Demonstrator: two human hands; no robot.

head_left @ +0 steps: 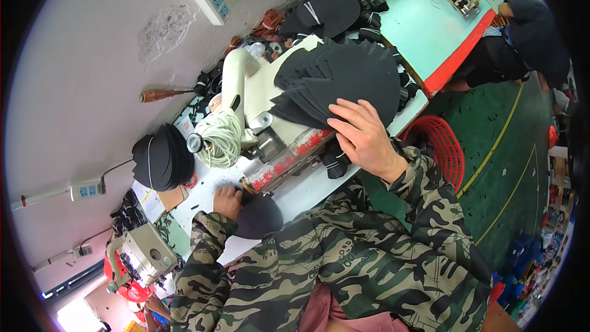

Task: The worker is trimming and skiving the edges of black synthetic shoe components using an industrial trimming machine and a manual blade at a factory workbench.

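My left hand (228, 202) has its fingers bunched at the edge of a curved black fabric piece (260, 216), which lies at the working end of a cream sewing machine (235, 80). Its fingertips press on that piece beside the metal foot. Farther right, my right hand (367, 139) is open, fingers spread, touching the near edge of a fanned stack of black curved fabric pieces (362, 74). That stack lies on the machine's flat bed. The fingertips lie over the topmost pieces, and I cannot see any piece gripped between them.
A tied bundle of black pieces (162, 157) stands left of a coil of pale cord (220, 138). Another tied bundle (321, 11) lies at the back. A red basket (437, 147) stands on the green floor at right. Another person (528, 43) is at far right, beside a second table.
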